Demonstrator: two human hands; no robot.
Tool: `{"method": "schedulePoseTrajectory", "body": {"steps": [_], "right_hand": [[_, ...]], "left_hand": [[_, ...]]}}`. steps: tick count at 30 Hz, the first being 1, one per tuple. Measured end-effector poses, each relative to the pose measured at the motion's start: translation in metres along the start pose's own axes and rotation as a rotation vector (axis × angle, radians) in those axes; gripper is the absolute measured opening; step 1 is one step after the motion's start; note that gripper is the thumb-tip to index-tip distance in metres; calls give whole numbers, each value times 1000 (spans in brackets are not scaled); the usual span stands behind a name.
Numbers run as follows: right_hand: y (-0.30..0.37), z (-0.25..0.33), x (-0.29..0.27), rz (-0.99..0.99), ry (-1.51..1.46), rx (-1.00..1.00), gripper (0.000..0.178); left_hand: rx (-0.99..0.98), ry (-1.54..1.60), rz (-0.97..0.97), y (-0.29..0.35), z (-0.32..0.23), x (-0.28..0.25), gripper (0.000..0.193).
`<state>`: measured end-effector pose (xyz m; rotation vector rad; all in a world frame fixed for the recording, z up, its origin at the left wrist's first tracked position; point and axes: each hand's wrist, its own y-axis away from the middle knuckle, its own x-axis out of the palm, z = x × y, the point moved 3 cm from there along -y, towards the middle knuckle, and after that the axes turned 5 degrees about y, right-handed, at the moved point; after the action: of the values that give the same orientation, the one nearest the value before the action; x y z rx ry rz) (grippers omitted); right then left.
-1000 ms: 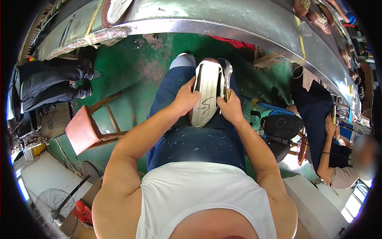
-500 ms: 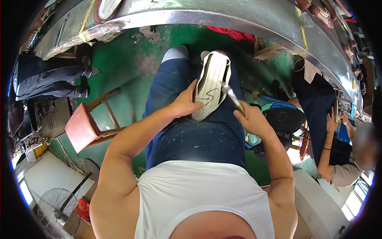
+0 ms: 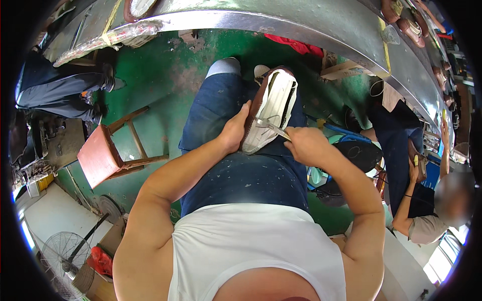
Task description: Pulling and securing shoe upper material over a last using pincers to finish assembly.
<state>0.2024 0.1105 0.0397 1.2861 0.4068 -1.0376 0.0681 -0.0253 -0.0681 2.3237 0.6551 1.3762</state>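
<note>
A brown shoe lies bottom up across my lap, its pale sole side [image 3: 276, 103] facing me and its brown upper showing along the left edge. My left hand [image 3: 236, 131] grips the shoe's near left side, the fingers partly hidden behind it. In my right hand [image 3: 310, 145] is a hammer [image 3: 275, 129], the fist closed round its handle. The hammer's metal head is over the near part of the sole and seems to touch it. Below the shoe are my dark blue trousers [image 3: 241, 180], flecked with pale specks.
Ahead runs a metal-edged bench [image 3: 241, 21] with brown shoes [image 3: 411, 32] on its right. A wooden stool with a pink seat [image 3: 99, 156] stands left, near a fan [image 3: 65, 258]. At the right, a co-worker's hand [image 3: 413, 170] holds a shoe; another person's legs [image 3: 65, 93] are far left.
The hammer head has moved left and nearer me over the sole, with my right hand turning. The shoe has tilted so its brown side shows. A shoe now appears in the co-worker's hand.
</note>
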Motion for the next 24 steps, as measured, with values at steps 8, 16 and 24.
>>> {"method": "schedulePoseTrajectory", "body": {"steps": [8, 16, 24], "right_hand": [[9, -4, 34, -276, -317, 40, 46], [-18, -18, 4, -413, -43, 242, 33], [-20, -59, 26, -309, -608, 304, 25]], "left_hand": [[341, -973, -416, -18, -9, -12, 55], [680, -1170, -186, -16, -12, -3, 48], [473, -1706, 62, -18, -29, 17, 57]]}}
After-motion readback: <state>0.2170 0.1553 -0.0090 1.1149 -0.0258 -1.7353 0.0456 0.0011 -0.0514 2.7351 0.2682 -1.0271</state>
